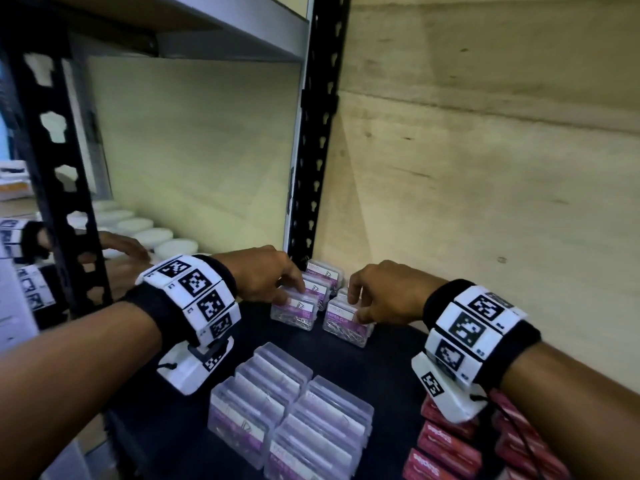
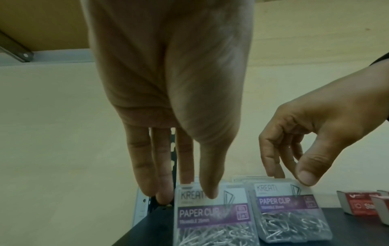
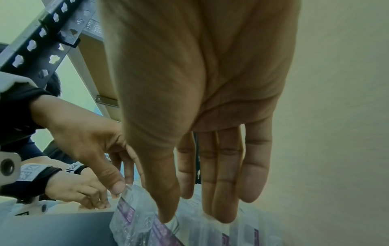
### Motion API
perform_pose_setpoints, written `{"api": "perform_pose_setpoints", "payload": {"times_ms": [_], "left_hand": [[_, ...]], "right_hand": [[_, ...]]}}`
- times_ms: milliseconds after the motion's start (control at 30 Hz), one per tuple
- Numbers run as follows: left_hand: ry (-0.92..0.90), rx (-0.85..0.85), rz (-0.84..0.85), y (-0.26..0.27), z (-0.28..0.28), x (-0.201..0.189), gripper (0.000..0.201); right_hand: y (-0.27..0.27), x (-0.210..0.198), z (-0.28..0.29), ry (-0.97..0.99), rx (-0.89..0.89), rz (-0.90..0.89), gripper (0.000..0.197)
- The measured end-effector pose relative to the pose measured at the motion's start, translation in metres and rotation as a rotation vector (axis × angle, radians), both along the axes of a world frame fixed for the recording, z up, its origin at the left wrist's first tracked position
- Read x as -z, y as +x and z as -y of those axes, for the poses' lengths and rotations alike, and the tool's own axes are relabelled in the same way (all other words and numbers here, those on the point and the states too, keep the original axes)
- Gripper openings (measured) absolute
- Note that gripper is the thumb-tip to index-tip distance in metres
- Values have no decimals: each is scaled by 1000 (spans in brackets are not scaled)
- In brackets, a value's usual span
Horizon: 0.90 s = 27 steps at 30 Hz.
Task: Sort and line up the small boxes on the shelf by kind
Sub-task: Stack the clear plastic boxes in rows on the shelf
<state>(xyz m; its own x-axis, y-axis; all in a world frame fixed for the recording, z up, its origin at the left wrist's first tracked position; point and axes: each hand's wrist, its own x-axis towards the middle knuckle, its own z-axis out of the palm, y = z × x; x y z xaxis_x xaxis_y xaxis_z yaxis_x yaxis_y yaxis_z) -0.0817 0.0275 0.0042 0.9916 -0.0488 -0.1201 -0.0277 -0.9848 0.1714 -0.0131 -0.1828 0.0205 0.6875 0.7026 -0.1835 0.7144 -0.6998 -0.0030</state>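
Two clear paper clip boxes with purple labels stand side by side at the back of the dark shelf (image 1: 391, 358). My left hand (image 1: 293, 295) pinches the top of the left box (image 1: 294, 311), thumb on its front and fingers behind (image 2: 210, 216). On the right box (image 1: 348, 327), my right hand (image 1: 356, 309) pinches the top edge the same way (image 2: 290, 213). More such boxes (image 1: 323, 275) stand in rows behind these two. A cluster of clear boxes (image 1: 291, 410) sits nearer me. Red staple boxes (image 1: 446, 445) are stacked at the lower right.
A black slotted upright (image 1: 311, 168) rises just behind the boxes, and another (image 1: 52, 168) stands at the left. A wooden wall (image 1: 485, 168) closes the right side. An upper shelf (image 1: 207, 29) hangs overhead. On the neighbouring shelf are white round containers (image 1: 152, 235) and another person's hand (image 1: 121, 247).
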Motion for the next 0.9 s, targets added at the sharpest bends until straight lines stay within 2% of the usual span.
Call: {"api": "perform_pose_setpoints", "payload": {"times_ms": [233, 900], "left_hand": [[-52, 14, 30, 6, -1, 2, 29], [-107, 130, -75, -25, 24, -4, 27]], "right_hand": [[1, 1, -3, -9, 12, -12, 35], [-49, -6, 20, -45, -12, -91, 34]]}}
